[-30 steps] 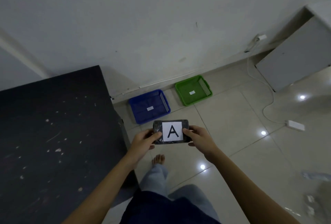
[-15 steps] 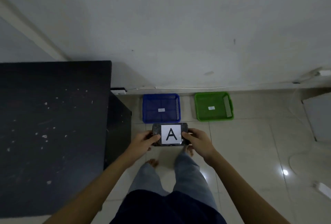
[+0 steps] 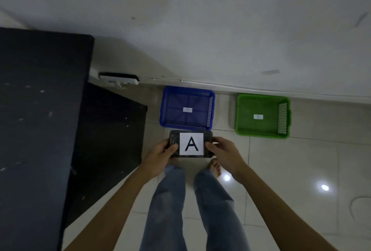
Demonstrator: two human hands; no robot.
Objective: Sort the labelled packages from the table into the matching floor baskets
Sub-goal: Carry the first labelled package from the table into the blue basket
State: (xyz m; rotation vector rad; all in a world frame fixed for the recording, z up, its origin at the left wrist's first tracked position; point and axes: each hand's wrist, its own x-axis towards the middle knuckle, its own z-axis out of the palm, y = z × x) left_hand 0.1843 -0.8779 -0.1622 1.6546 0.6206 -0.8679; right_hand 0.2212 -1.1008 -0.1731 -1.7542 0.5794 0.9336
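**Package A held level, just short of the blue basket**

The package (image 3: 191, 144) sits between my two hands, out in front of me above the floor, its white label with a black A facing up at me. Its long axis runs left to right, so each short end lies in one palm. My left hand (image 3: 160, 153) is closed over the left end, thumb lying across the top beside the label; my right hand (image 3: 224, 153) is closed over the right end the same way. Both grip it; neither is free.

The relation that matters: the blue basket (image 3: 187, 108) lies straight beyond the package, on the far side, its near rim just past the package's far edge as I see it. The long sides of the two run roughly parallel, so I judge no turning is needed, only a reach forward and down. Both hands are about equally near it.

The green basket (image 3: 263, 116) stands to the right of the blue one, apart from it, both along the wall. Each has a small white tag on its floor, but I cannot read either, so blue as the match for A is my guess. The black table (image 3: 40, 110) is to my left.
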